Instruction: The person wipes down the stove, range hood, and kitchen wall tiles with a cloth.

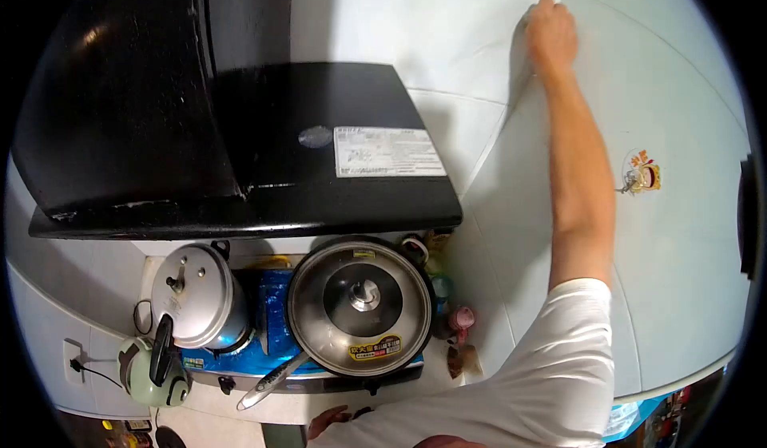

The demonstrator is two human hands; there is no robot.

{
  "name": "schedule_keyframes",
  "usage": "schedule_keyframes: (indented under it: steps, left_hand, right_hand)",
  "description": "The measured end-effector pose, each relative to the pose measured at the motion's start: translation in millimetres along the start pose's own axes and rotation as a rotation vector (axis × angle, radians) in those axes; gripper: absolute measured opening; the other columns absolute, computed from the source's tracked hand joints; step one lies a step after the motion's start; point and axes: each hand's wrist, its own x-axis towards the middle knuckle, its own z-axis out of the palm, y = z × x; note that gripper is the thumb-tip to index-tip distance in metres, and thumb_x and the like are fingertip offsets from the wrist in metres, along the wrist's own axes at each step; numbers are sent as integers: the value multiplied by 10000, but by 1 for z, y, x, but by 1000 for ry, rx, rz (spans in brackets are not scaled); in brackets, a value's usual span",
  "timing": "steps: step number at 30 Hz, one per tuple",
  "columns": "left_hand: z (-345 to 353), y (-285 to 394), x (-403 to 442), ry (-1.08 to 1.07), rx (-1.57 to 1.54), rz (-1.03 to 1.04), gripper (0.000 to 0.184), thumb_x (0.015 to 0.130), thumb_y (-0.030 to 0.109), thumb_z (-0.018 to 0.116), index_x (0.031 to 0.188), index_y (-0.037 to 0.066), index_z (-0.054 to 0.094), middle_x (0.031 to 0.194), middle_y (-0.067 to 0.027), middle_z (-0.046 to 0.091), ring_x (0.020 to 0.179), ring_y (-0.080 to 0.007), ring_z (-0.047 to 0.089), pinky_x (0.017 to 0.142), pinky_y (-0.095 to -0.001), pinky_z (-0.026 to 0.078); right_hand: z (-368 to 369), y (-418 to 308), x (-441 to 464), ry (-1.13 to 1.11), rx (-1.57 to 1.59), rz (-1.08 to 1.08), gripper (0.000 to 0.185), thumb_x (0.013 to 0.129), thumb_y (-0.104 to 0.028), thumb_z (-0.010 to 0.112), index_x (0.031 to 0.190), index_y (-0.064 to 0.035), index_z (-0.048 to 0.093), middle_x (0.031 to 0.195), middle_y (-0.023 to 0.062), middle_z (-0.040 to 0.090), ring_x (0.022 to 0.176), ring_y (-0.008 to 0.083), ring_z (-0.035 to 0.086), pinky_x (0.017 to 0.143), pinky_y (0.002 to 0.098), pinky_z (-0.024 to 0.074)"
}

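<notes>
My right hand point(552, 36) is raised high against the tiled wall, near the corner where two walls meet. Its fingers are closed and pressed to the tiles; a small greyish edge shows beside them, but what it is I cannot make out. Low in the view, my left hand point(328, 422) is at the front edge of the counter below the stove, partly hidden by the white sleeve point(551, 360). Its visible fingers are extended and seem to hold nothing. Closest to it are the blue-covered gas stove point(276, 304) and the handle of a lidded frying pan point(363, 308).
A black range hood point(319, 200) overhangs the stove. A pressure cooker point(196, 292) stands on the left burner, with a green kettle point(148, 368) beside it. Bottles and a pink-topped container point(462, 318) stand right of the pan. A hook with a sticker point(641, 176) is on the right wall.
</notes>
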Motion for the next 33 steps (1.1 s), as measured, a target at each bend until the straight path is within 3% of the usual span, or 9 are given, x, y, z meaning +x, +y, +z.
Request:
schedule_keyframes:
  steps: [8,10,12,15,19,25,27,29,33]
  left_hand:
    - [10,-24,-14,-34,-60,-34,388,1051,274,563,1387,82,595,1234,-108,696,1059,-196,667,935,-359,525]
    - [8,-56,-8,-52,-67,-44,376,1050,252,568,1380,75,601,1216,-104,703,1042,-184,667,923,-340,526]
    - [5,-99,5,-71,-62,-55,339,1047,187,581,1356,56,621,1161,-92,724,991,-147,667,885,-282,529]
    - [25,-24,-21,16,-116,3,309,1037,172,597,1313,45,652,1150,-86,726,1010,-144,666,882,-273,521]
    - [25,-23,-28,14,-31,109,280,1034,156,595,1274,37,676,1147,-75,726,1013,-137,663,875,-265,520]
    - [24,-61,-18,-12,-235,105,277,1020,118,574,1267,61,686,1099,-58,755,971,-157,699,869,-278,537]
    - [27,-74,-24,73,75,71,291,1017,149,561,1264,56,683,1065,-82,766,945,-171,718,859,-288,542]
    - [36,-49,-28,65,75,-57,302,1014,177,554,1252,42,683,1051,-107,765,935,-176,722,849,-300,545]
    - [47,-33,-20,-16,-30,-14,286,1015,120,549,1254,35,681,1026,-105,764,948,-163,713,849,-287,536]
  right_hand:
    - [10,20,-14,-142,-232,-125,162,919,-82,523,916,-17,671,1042,188,650,967,395,633,801,497,559]
    - [20,30,-30,-224,-313,-416,166,905,-93,533,923,13,660,943,230,681,881,390,692,724,460,587]
    - [13,19,-53,-296,-297,-399,187,909,-105,533,925,-2,688,957,223,689,914,379,683,774,463,577]
    - [-14,0,-95,-469,-324,-495,213,904,-125,554,879,-28,742,926,196,706,923,349,686,794,451,581]
    - [-17,3,-157,-579,-305,-492,217,907,-140,561,924,-22,742,993,203,698,968,356,681,794,447,588]
    - [-59,22,-59,-604,-395,-483,219,947,-117,512,1029,-20,690,1090,213,659,1040,380,655,854,470,576]
    - [-106,33,-9,-524,-444,-504,177,936,-78,508,978,14,652,1020,246,660,962,399,670,777,492,575]
    - [-123,62,24,-432,-642,-440,176,909,-105,552,998,-26,682,1018,226,655,976,374,647,853,469,554]
    - [-172,58,-23,-539,-410,-466,116,874,-16,541,933,44,620,914,259,676,868,435,682,751,516,561]
